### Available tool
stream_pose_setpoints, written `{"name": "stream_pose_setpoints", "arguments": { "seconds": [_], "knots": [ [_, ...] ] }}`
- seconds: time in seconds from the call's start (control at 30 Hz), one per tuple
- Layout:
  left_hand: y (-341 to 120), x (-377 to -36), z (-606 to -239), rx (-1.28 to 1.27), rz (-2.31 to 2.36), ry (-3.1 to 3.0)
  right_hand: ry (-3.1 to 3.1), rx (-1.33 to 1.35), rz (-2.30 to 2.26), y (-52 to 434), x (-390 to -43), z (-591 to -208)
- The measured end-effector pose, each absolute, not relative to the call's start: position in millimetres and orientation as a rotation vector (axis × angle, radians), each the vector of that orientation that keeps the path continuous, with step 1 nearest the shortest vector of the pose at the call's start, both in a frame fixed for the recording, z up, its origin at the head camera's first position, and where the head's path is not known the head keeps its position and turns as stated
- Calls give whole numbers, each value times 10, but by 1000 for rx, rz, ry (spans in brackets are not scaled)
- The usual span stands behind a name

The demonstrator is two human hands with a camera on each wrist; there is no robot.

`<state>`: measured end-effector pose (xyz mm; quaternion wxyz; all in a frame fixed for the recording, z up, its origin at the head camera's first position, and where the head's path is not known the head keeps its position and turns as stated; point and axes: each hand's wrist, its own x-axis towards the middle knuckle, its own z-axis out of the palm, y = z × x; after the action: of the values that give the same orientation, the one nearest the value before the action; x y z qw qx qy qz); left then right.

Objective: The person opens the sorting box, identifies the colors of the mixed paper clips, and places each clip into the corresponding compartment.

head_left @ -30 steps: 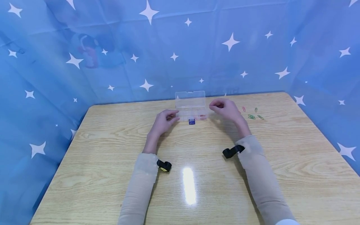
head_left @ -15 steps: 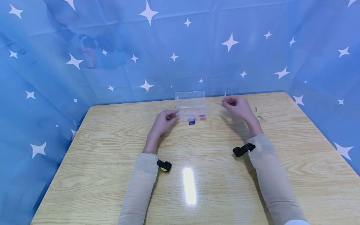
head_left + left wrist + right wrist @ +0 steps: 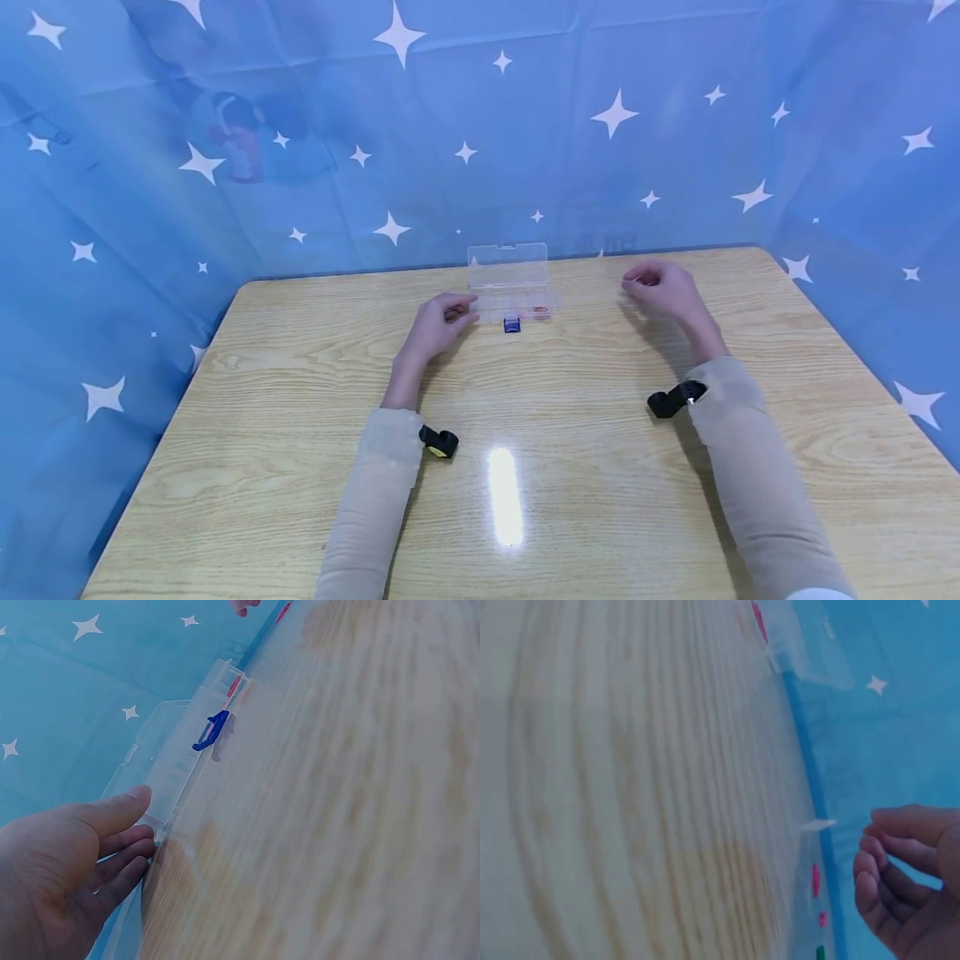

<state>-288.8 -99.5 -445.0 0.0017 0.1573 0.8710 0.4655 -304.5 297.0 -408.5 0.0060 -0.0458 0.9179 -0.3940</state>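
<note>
R hand (image 3: pixel 663 287) has moved farther right of the clear box (image 3: pixel 510 282) vs. 1 sec ago; L hand (image 3: pixel 437 321) same spot. Blue starry backdrop (image 3: pixel 435 108) just behind box, wood desk (image 3: pixel 570 500) under it. Beige sleeves (image 3: pixel 378 500) come in from box's near side, blk cam (image 3: pixel 441 442) on ea. wrist. L fingers & thumb clamped on box's left end. R hand well right of box, fingers loosely bent, thumb/index tips nearly together. Box has lid up, blue latch (image 3: pixel 512 325) at its front edge. Red clips (image 3: pixel 540 310) in its right-end compartment; more clips (image 3: pixel 815 880), red + green, blurry, on desk right of box.
</note>
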Motion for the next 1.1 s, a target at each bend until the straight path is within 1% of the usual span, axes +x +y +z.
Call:
{"name": "stream_pose_setpoints", "arguments": {
  "seconds": [0.67, 1.1],
  "knots": [
    [-999, -2883, -4459, 495, 1447, 2739, 2817, -34, -992, 3173, -3064, -4129],
    [-993, -2879, -4455, 492, 1452, 2743, 2854, -35, -948, 3180, -3083, -4152]
  ]
}}
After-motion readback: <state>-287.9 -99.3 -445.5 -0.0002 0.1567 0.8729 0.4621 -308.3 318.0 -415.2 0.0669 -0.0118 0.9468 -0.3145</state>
